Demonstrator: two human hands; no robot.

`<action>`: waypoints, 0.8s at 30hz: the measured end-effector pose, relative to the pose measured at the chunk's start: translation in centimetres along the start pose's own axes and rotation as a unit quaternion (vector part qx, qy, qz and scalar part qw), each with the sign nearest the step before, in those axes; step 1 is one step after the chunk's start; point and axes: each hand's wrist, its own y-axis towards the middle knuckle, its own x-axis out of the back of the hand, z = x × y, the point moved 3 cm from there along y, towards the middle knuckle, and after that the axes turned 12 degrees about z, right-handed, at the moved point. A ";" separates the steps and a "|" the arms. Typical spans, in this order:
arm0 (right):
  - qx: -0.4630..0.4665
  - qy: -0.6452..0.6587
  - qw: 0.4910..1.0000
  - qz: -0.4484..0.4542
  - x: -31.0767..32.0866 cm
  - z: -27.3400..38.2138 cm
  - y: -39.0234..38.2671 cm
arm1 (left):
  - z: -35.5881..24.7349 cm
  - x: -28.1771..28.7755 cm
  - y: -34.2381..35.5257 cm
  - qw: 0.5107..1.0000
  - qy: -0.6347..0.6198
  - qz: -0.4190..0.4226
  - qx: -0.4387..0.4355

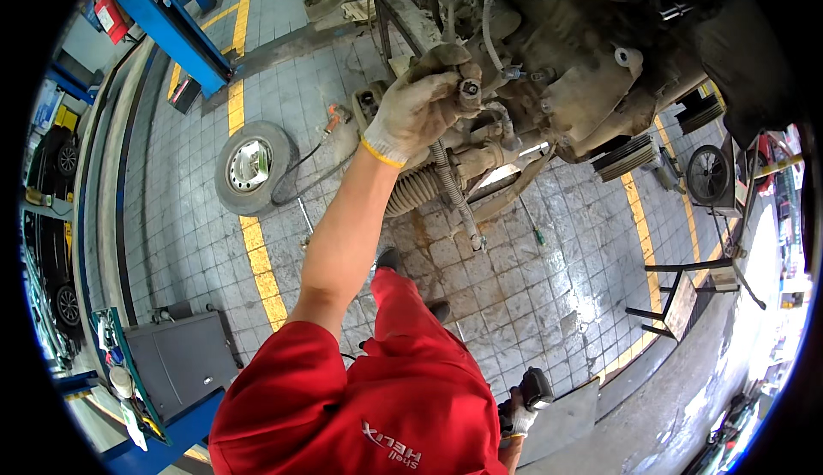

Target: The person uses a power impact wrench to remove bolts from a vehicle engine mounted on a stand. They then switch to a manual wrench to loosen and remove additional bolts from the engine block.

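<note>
My left hand (411, 108), in a soiled white glove with a yellow cuff, is raised at the grimy underside of a vehicle (591, 55), its fingers closed round a small dirty metal fitting (468, 89). Below it hang a corrugated hose (454, 196) and a ribbed boot (411, 188). Low at the right, beside my red clothing, my gloved right hand (517, 417) grips a black tool (535, 387), probably a power tool, partly hidden by my body.
A wheel (225, 171) and hoses lie on the tiled floor at left. Blue lift posts (171, 21) and an extinguisher (111, 16) stand upper left, a tool cart (176, 359) lower left. A metal frame (681, 308), bicycle wheel (707, 175) and stacked plates (621, 153) are at right.
</note>
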 end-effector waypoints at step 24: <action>0.061 -0.146 0.986 0.047 -1.4 -0.5 1.5 | -0.4 -1.2 1.8 0.851 0.485 -0.081 0.184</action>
